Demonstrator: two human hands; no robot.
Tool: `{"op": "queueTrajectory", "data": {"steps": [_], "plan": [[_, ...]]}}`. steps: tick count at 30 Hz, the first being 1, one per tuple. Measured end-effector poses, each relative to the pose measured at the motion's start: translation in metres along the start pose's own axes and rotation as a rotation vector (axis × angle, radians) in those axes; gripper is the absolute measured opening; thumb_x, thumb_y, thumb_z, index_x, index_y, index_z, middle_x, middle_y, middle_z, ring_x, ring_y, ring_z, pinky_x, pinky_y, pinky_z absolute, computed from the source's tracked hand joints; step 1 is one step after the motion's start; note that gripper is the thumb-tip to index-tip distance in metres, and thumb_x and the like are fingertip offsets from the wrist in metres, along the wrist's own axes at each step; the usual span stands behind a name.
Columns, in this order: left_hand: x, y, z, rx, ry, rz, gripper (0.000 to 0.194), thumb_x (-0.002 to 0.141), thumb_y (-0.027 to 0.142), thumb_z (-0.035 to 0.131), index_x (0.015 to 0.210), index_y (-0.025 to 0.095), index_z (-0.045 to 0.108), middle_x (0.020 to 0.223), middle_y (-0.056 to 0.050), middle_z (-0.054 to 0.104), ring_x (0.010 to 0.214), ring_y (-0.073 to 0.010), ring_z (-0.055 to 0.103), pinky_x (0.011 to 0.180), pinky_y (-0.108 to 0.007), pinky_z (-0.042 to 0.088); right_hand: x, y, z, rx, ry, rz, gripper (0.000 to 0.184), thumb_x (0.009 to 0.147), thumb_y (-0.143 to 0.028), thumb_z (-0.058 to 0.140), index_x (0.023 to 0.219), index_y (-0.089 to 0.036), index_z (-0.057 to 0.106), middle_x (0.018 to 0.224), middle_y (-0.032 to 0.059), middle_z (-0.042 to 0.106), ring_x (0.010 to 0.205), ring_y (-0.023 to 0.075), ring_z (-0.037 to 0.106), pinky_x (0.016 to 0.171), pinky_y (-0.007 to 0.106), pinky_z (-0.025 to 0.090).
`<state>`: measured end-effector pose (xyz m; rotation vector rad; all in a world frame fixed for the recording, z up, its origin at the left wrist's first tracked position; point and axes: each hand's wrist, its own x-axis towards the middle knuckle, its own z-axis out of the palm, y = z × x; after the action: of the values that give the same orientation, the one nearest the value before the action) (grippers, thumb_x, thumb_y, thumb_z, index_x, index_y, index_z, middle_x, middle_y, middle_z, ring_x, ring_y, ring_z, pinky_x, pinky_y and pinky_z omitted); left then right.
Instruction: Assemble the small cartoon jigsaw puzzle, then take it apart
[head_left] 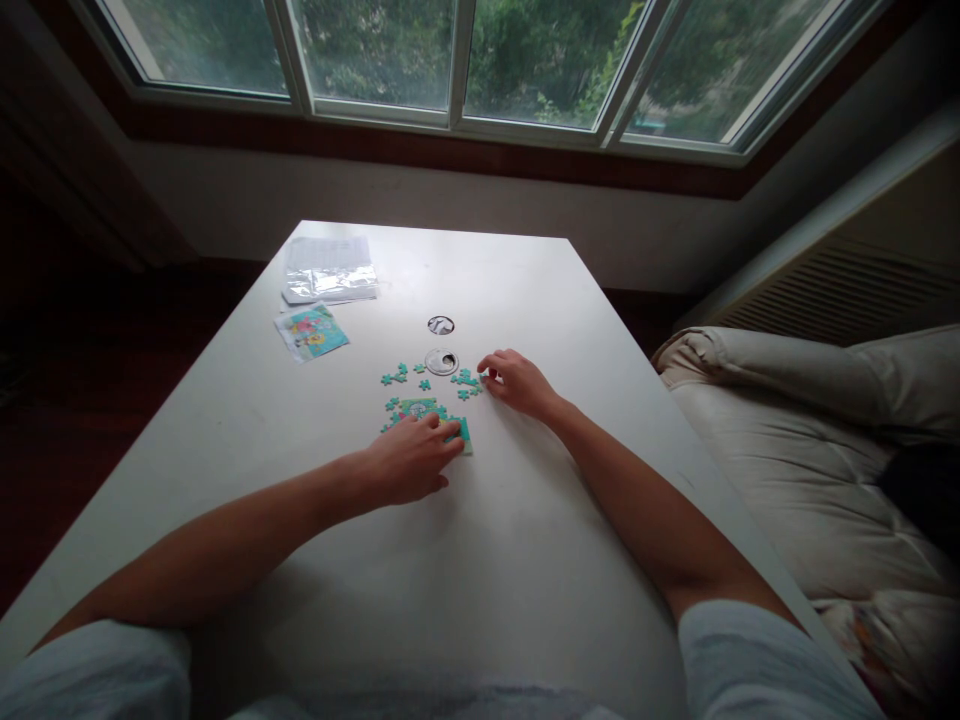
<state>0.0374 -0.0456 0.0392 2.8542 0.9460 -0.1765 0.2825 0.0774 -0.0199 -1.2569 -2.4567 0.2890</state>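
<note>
My left hand (414,460) lies over a partly joined jigsaw puzzle (417,408), fingers spread, hiding much of its lower side. The puzzle is mostly green and teal with a printed picture. Close to the loose puzzle pieces (465,380) on the right, my right hand (517,380) has its fingertips pinched at a small teal puzzle piece (483,378), which is partly covered. Several more loose teal pieces (395,376) lie beyond the puzzle on the left, flat on the white table (525,560).
A picture card (312,331) with a teal print lies at the left, below a clear plastic sleeve with papers (330,268). Mid-table are a round hole (441,325) and a round ring-like disc (441,362). A padded sofa (795,430) stands along the right side; windows are ahead.
</note>
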Motion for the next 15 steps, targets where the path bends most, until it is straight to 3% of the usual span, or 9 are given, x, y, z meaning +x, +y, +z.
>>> {"op": "queueTrajectory", "data": {"steps": [6, 12, 15], "plan": [[0.0005, -0.0012, 0.0018, 0.009, -0.006, 0.002, 0.042, 0.085, 0.037, 0.072, 0.121, 0.020, 0.058, 0.133, -0.012, 0.058, 0.111, -0.0298, 0.058, 0.089, -0.042, 0.048, -0.0002, -0.0113, 0.0060, -0.040, -0.005, -0.018, 0.010, 0.094, -0.027, 0.064, 0.098, -0.022, 0.071, 0.090, 0.0061, 0.065, 0.093, 0.0222, 0.054, 0.082, 0.032, 0.040], [-0.0005, -0.0005, -0.0003, 0.013, -0.019, 0.004, 0.041, 0.084, 0.037, 0.073, 0.119, 0.020, 0.059, 0.131, -0.012, 0.060, 0.109, -0.0299, 0.060, 0.085, -0.041, 0.050, 0.0001, -0.0087, 0.0074, -0.059, -0.010, -0.001, 0.019, 0.094, -0.014, 0.060, 0.101, -0.025, 0.073, 0.096, 0.0068, 0.065, 0.096, 0.0223, 0.054, 0.082, 0.031, 0.040], [-0.0007, 0.0006, -0.0020, 0.007, -0.025, 0.005, 0.040, 0.084, 0.038, 0.073, 0.118, 0.021, 0.060, 0.130, -0.011, 0.061, 0.108, -0.0295, 0.060, 0.084, -0.040, 0.049, -0.0006, -0.0095, 0.0071, -0.041, 0.024, 0.014, 0.017, 0.093, -0.016, 0.061, 0.103, -0.024, 0.072, 0.096, 0.0063, 0.065, 0.095, 0.0223, 0.054, 0.082, 0.031, 0.041]]}}
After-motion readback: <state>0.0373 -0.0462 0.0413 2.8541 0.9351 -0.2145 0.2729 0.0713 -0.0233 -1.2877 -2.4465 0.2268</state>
